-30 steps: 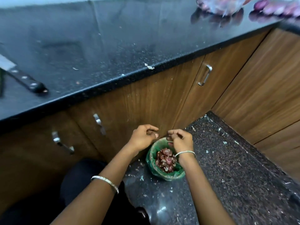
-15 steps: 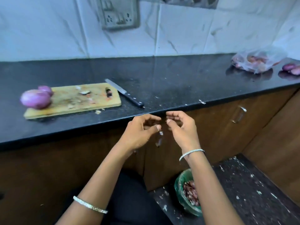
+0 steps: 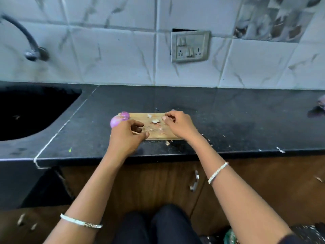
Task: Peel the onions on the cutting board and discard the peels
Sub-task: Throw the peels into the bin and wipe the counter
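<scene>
Black stone countertop [image 3: 228, 124] carries a pale wooden cutting board [image 3: 154, 128] with two round purple onions [image 3: 116, 121] at its left end. The left hand [image 3: 125, 138] hovers just beside them, fingers loosely curled, grasping nothing. The right hand [image 3: 179, 125] curls over the board's right end near pale peel scraps [image 3: 155, 121]; whether it grasps anything is unclear.

**Wood, Stone and Shine**

Under the fingertips of the left hand [image 3: 125, 138] and right hand [image 3: 181, 127] lies a matt, pale wooden cutting board [image 3: 158, 133], strewn with papery peel scraps [image 3: 155, 121]. Just past the left fingers [image 3: 136, 122], 2 onions [image 3: 115, 121] look smooth and glossy. Around them, the black stone counter [image 3: 228, 124] has a dull, speckled sheen.
</scene>
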